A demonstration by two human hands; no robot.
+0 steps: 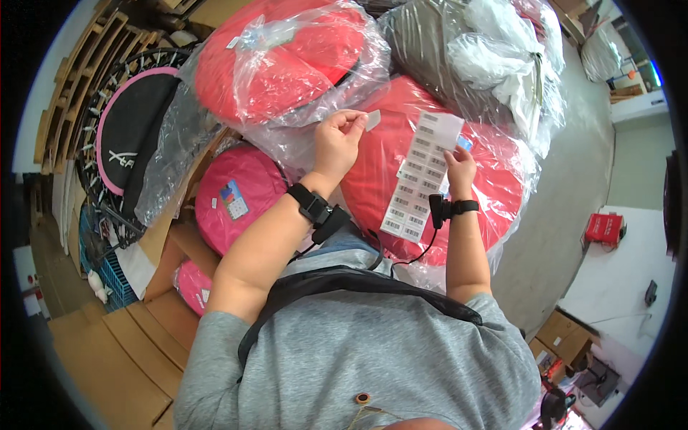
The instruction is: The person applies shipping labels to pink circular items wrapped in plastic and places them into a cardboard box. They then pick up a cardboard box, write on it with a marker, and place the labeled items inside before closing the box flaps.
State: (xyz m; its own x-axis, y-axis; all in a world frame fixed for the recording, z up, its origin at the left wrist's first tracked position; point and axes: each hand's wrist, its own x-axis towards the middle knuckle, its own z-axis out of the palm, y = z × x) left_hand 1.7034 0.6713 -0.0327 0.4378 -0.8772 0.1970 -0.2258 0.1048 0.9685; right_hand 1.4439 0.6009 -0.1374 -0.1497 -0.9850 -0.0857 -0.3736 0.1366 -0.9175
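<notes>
Between the thumb and fingers of my left hand [338,145] is a small pale sticker label [373,120], pinched at its edge. My right hand [461,169] grips the upper right edge of a long white sheet of barcode labels [418,183]. The sheet hangs tilted over a round red bundle [369,168] wrapped in clear plastic. Its top part is bare backing, and rows of barcode labels fill the rest. Another red bundle [287,64] in plastic lies beyond my left hand. Both wrists carry black straps with small devices.
A pink round bundle [233,197] with a printed label lies left of my left forearm. Grey bundles in plastic [466,57] are at the back right. Cardboard boxes [115,358], a folded black trampoline [132,129] and wooden pallets [86,72] stand at left. A red box [605,229] is at right.
</notes>
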